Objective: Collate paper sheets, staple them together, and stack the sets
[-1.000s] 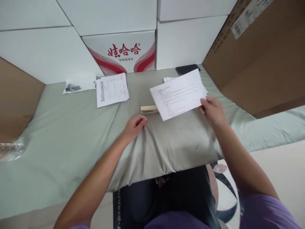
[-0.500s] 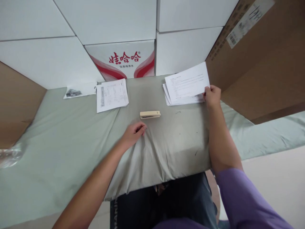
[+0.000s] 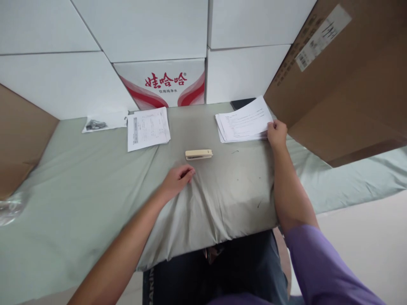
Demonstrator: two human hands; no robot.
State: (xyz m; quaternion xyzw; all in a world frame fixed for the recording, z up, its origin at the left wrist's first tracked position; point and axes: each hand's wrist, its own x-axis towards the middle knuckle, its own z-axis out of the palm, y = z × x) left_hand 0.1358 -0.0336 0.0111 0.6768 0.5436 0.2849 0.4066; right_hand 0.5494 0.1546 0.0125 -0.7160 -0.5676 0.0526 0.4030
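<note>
— What's the paper stack like?

— Thin white printed sheets, fanned slightly, lying flat on the grey-green cloth at the far right, beside a brown cardboard box.

— And the hands?

— The right hand rests on the stack's right edge, fingers curled onto the sheets (whether it pinches them, I can't tell). The left hand lies loosely curled on the cloth, holding nothing, just short of a beige stapler.

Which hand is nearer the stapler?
Left. The left hand rests on the cloth just below the stapler; the right hand is off to its right, on the paper stack.
</note>
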